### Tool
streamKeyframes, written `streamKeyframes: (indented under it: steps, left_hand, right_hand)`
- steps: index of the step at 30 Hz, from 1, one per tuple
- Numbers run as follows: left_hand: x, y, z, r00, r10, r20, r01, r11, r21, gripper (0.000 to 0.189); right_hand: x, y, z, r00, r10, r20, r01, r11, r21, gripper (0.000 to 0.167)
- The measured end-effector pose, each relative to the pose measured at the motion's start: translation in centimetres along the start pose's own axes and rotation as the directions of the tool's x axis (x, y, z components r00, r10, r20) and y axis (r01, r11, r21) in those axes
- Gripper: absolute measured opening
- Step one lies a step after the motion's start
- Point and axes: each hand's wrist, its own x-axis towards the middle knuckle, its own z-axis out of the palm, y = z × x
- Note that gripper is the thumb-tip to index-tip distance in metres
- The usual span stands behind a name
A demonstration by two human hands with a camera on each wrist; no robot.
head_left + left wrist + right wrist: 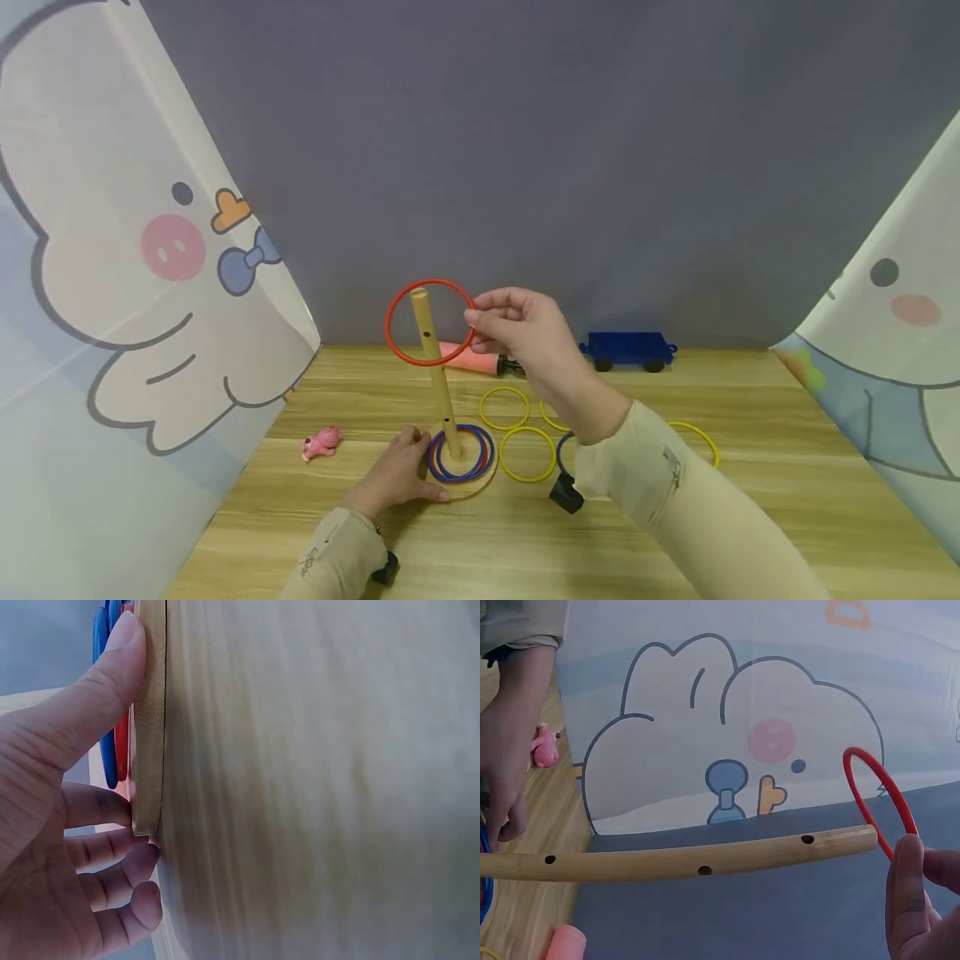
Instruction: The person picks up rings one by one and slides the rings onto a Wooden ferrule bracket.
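My right hand (532,329) pinches a red ring (424,363) between thumb and fingers, up by the top of a wooden pole (440,390). Seen from the head, the ring frames the pole's tip; from the right wrist it sits at the tip's end, and I cannot tell whether the tip is inside it. The pole rises from a round wooden base (471,493), slightly tilted in view. My left hand (396,471) grips the base's left edge, thumb along the rim, fingers at the far side. Blue rings (109,761) and a red one (122,750) lie around the pole's foot.
Several yellow rings (528,481) lie right of the base, with a blue ring (559,454) partly behind the right sleeve. A pink pump-like cylinder (472,361) and a blue toy wagon (628,350) stand at the back. Left lies a pink toy figure (322,443).
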Motion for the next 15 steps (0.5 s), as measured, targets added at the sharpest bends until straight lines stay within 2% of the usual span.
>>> streamKeyframes:
  steps: [4, 9, 15]
  left_hand:
    - [0.0, 0.1, 0.1, 1.000, 0.001, 0.003, 0.000, 1.000, -0.008, 0.111]
    - [0.0, 0.2, 0.0, 1.000, 0.000, -0.001, 0.000, 1.000, -0.014, 0.110]
    - [0.0, 0.3, 0.0, 1.000, -0.003, -0.006, 0.003, 1.000, -0.014, 0.110]
  right_hand:
    - [0.6, 0.6, 0.3, 0.999, -0.010, -0.033, 0.011, 1.000, 0.024, 0.024]
    - [1.0, 2.2, 0.2, 0.998, 0.040, -0.046, -0.040, 0.999, 0.001, 0.024]
    - [0.9, 6.1, -0.7, 0.992, 0.119, -0.051, -0.121, 0.992, -0.025, 0.019]
